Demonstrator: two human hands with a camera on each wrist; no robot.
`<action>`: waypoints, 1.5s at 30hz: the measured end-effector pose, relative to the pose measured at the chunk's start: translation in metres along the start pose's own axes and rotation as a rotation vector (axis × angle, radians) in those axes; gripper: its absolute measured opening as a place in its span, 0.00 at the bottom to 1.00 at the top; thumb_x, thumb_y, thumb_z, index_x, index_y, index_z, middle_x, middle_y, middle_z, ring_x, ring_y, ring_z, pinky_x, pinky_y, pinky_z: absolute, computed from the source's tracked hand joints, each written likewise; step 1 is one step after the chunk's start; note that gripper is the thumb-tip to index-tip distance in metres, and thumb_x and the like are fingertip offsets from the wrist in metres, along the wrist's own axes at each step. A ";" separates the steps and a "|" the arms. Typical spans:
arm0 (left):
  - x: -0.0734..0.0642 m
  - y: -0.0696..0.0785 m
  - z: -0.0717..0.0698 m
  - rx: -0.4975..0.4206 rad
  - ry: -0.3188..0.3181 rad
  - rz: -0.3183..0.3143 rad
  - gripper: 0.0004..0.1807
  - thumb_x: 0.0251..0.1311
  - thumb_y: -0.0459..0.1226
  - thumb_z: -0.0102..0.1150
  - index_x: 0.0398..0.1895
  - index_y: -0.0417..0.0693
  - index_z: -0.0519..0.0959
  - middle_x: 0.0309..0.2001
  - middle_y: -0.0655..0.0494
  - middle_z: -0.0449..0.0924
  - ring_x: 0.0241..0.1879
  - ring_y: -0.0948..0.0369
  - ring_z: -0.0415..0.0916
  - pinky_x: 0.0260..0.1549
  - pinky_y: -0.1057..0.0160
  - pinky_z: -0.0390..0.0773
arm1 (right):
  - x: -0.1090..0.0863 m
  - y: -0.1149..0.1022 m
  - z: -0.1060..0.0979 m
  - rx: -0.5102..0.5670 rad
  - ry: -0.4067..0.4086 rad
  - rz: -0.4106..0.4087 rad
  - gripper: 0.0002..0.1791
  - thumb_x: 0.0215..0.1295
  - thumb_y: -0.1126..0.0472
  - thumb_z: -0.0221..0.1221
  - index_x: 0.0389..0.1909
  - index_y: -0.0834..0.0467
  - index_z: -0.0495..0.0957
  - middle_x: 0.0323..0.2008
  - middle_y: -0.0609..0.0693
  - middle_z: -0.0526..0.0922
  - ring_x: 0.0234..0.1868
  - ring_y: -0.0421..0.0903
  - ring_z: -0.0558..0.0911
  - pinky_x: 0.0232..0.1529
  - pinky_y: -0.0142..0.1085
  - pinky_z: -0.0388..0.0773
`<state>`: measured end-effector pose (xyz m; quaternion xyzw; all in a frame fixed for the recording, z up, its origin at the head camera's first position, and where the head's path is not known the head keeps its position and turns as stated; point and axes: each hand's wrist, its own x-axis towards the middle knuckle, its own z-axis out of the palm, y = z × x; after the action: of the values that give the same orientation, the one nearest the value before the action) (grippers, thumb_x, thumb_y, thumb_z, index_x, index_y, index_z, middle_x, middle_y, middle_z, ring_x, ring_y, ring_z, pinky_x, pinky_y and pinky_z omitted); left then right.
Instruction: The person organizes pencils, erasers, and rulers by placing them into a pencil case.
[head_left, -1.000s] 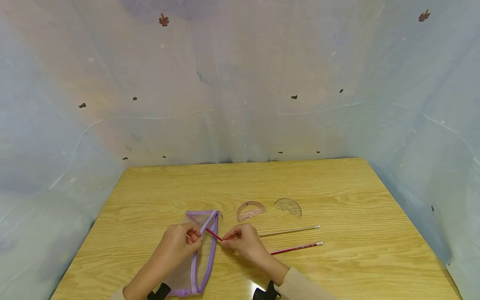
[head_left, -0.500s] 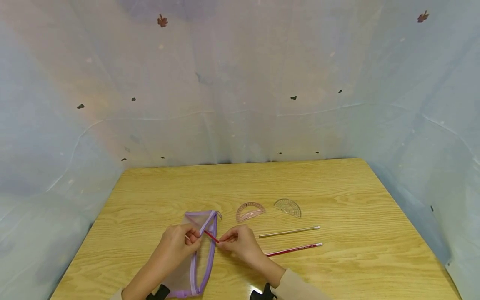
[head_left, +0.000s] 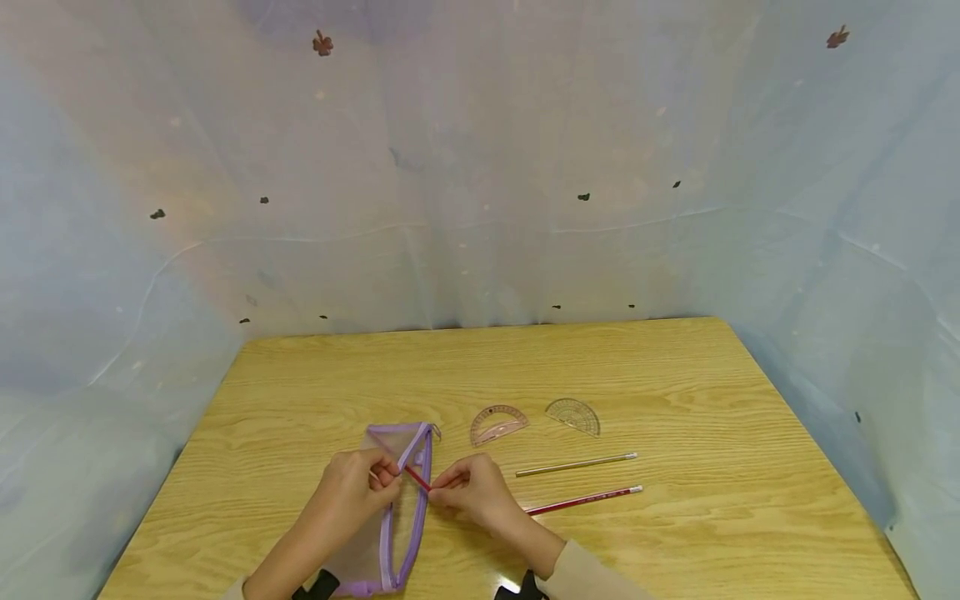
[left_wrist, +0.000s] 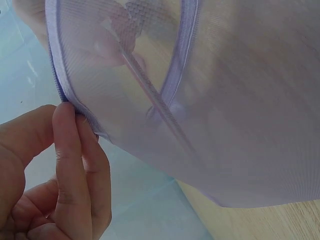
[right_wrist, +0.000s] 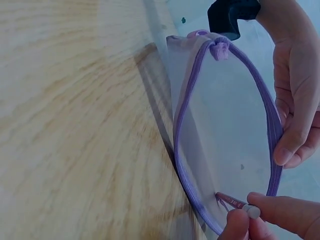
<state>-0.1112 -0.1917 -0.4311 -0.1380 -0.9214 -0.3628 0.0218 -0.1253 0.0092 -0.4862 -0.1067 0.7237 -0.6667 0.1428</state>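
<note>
At lower centre of the frame, pinching a purple pouch (head_left: 387, 546) by its edge with left hand (head_left: 360, 483), and a red pencil (head_left: 417, 477), slanted into the wide opening, with right hand (head_left: 476, 493).

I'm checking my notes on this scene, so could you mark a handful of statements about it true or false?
1. The left hand pinches the edge of the purple mesh pouch. True.
2. The right hand holds the gold pencil. False: it pinches a red pencil; the gold one lies on the table.
3. The pouch is zipped shut. False: its opening gapes, and the held pencil reaches inside.
4. A pink protractor and a clear protractor lie on the table. True.
5. The gold pencil lies alone, with no other pencil on the table. False: a second red pencil lies near it.
</note>
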 end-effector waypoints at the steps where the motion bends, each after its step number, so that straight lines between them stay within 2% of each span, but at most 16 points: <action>1: 0.000 0.000 0.000 0.002 0.001 0.001 0.09 0.49 0.22 0.67 0.24 0.44 0.80 0.21 0.63 0.76 0.21 0.72 0.72 0.20 0.73 0.77 | 0.000 0.000 0.001 0.007 -0.002 0.008 0.05 0.54 0.75 0.70 0.30 0.73 0.83 0.22 0.57 0.85 0.23 0.61 0.84 0.21 0.33 0.82; 7: 0.000 -0.001 0.000 0.013 0.016 0.003 0.09 0.48 0.22 0.66 0.23 0.44 0.80 0.21 0.64 0.76 0.21 0.72 0.72 0.20 0.73 0.77 | 0.000 -0.002 0.004 0.057 -0.027 0.051 0.05 0.54 0.76 0.69 0.31 0.74 0.83 0.24 0.57 0.85 0.22 0.51 0.84 0.26 0.38 0.85; 16: -0.001 -0.002 -0.001 0.005 0.012 0.003 0.10 0.49 0.22 0.65 0.23 0.45 0.80 0.21 0.64 0.77 0.21 0.72 0.72 0.21 0.73 0.77 | 0.000 -0.003 0.010 0.056 -0.041 0.050 0.05 0.54 0.76 0.69 0.30 0.73 0.83 0.23 0.58 0.85 0.21 0.55 0.84 0.23 0.37 0.84; 20: -0.002 -0.002 -0.001 0.001 0.010 -0.004 0.09 0.49 0.23 0.66 0.24 0.44 0.80 0.21 0.64 0.77 0.22 0.72 0.72 0.21 0.72 0.77 | 0.000 -0.001 0.014 0.076 -0.043 0.056 0.04 0.54 0.76 0.69 0.30 0.73 0.83 0.23 0.59 0.85 0.21 0.59 0.84 0.23 0.40 0.85; 23: -0.002 -0.002 -0.002 -0.002 0.010 -0.009 0.09 0.49 0.23 0.66 0.24 0.44 0.80 0.21 0.63 0.77 0.22 0.72 0.73 0.21 0.72 0.78 | 0.000 -0.001 0.017 0.104 -0.043 0.070 0.04 0.54 0.76 0.68 0.31 0.73 0.83 0.23 0.59 0.85 0.20 0.56 0.84 0.24 0.41 0.85; 29: -0.001 -0.002 -0.002 -0.003 0.020 -0.012 0.09 0.49 0.23 0.67 0.24 0.44 0.81 0.21 0.63 0.78 0.21 0.72 0.74 0.21 0.73 0.78 | -0.001 -0.002 0.022 0.162 -0.049 0.086 0.04 0.55 0.76 0.68 0.31 0.73 0.83 0.24 0.60 0.85 0.18 0.41 0.80 0.23 0.34 0.83; 45: -0.001 -0.001 -0.003 0.009 0.004 -0.057 0.07 0.48 0.23 0.67 0.25 0.42 0.81 0.22 0.63 0.77 0.22 0.70 0.74 0.22 0.72 0.78 | -0.005 -0.009 0.030 0.237 -0.112 0.078 0.04 0.55 0.76 0.67 0.31 0.75 0.82 0.26 0.62 0.85 0.19 0.40 0.81 0.24 0.31 0.83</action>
<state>-0.1107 -0.1945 -0.4297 -0.1108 -0.9266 -0.3591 0.0138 -0.1106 -0.0175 -0.4792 -0.0980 0.6343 -0.7345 0.2203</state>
